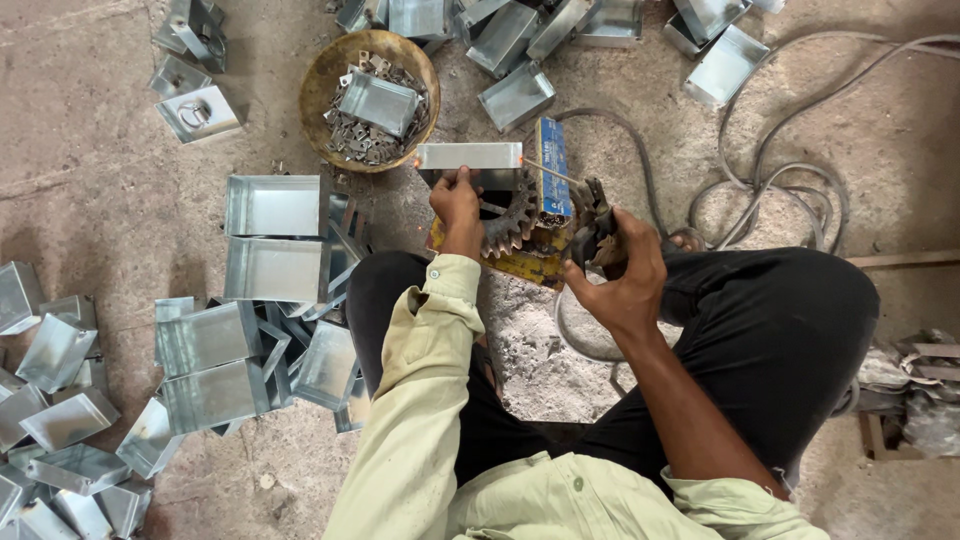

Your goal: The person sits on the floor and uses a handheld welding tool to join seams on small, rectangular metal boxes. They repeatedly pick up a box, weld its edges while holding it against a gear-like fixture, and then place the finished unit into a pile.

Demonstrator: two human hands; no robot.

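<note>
My left hand (pixel 455 198) grips a small sheet-metal box (pixel 470 157), holding it on edge over a rusty toothed gear (pixel 510 222). In my right hand (pixel 620 280) is a dark welding electrode holder (pixel 597 225). Its thin rod (pixel 552 172) reaches left to the box's right end. A blue carton (pixel 551 165) of rods stands just behind the gear. I sit cross-legged in dark trousers and a pale green shirt.
A round pan (pixel 318 75) of small metal clips and one box sits at the back. Several metal boxes lie stacked at left (pixel 270 240), piled at lower left (pixel 60 420) and heaped along the top (pixel 520 40). Grey cables (pixel 790 180) loop at right.
</note>
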